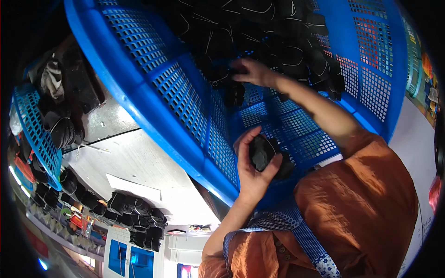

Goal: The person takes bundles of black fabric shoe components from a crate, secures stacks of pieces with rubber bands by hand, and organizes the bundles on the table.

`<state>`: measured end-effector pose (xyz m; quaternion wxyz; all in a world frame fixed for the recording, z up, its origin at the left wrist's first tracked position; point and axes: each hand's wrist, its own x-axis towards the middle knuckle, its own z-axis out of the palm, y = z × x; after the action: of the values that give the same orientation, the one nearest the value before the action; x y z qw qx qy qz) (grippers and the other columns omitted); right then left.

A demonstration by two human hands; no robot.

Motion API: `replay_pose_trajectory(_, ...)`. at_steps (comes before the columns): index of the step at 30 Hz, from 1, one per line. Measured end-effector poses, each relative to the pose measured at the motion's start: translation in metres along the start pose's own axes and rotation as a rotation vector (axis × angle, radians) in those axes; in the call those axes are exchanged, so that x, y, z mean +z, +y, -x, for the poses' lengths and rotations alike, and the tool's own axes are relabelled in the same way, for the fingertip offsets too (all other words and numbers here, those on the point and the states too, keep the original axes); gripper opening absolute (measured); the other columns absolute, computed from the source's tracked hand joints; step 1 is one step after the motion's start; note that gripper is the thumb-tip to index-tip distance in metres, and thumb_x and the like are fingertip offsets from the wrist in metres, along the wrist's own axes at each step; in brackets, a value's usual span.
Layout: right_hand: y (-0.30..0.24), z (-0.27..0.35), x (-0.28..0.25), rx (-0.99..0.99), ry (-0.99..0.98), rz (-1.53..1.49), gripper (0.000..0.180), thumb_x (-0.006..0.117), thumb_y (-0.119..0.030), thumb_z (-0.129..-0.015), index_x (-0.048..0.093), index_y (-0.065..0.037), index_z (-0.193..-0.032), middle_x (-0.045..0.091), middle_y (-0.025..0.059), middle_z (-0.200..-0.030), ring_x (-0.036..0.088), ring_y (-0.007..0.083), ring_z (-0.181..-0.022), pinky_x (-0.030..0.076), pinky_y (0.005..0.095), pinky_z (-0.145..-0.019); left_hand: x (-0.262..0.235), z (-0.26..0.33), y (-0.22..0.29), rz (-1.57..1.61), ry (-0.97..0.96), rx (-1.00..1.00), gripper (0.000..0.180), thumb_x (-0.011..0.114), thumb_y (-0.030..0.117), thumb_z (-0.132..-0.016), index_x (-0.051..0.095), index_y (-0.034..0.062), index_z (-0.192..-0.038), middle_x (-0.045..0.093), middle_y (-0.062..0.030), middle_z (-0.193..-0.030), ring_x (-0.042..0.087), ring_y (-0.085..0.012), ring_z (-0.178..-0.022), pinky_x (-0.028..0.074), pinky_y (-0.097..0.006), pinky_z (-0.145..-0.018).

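In my left hand [252, 167] is a black cloth bundle [263, 153] bound with thin pale string; my fingers and thumb curve round its sides. My right hand [254, 73] reaches farther into a large blue plastic basket [178, 99], its thumb and fingers closed about a dark bundle [239, 69] at the edge of the pile. That hand is slightly blurred and much of its bundle is hidden. Many similar black bundles [278, 28], tied with pale string, fill the far part of the basket. The lattice bottom shows between my hands.
The basket's thick rim [134, 109] curves along my left. Beyond it is a pale tabletop [132, 153], with stacked black bundles [136, 215] at its edge. A smaller blue basket [39, 134] stands at the far left beside more dark bundles. A white cabinet [118, 257] shows behind.
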<state>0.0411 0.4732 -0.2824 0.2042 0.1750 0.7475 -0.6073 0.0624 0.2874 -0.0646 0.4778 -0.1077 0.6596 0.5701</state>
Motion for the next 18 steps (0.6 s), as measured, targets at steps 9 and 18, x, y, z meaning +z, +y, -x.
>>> replay_pose_trajectory(9, 0.032, -0.046, 0.104, -0.058, 0.504, 0.127, 0.034, 0.068, -0.014, -0.076, 0.057, -0.005, -0.107, 0.058, 0.0191, -0.108, 0.055, 0.0357, -0.107, 0.047, 0.0415, -0.087, -0.006, 0.004, 0.005, 0.137, -0.175, -0.213, 0.058, 0.073, 0.011, -0.073, 0.05, 0.0046, -0.126, 0.047, -0.0063, -0.107, 0.049, -0.0159, -0.099, 0.039, -0.028, -0.09)
replay_pose_trajectory(18, 0.021, 0.021, 0.076, 0.373, -0.174, -0.014, 0.04, 0.062, -0.02, -0.081, 0.058, -0.013, -0.12, 0.058, 0.0159, -0.12, 0.064, 0.0279, -0.095, 0.05, 0.0343, -0.082, 0.001, 0.002, 0.001, 0.213, -0.338, -0.171, 0.052, 0.068, 0.006, -0.076, 0.051, 0.0039, -0.125, 0.049, -0.004, -0.104, 0.051, -0.0128, -0.096, 0.04, -0.025, -0.087)
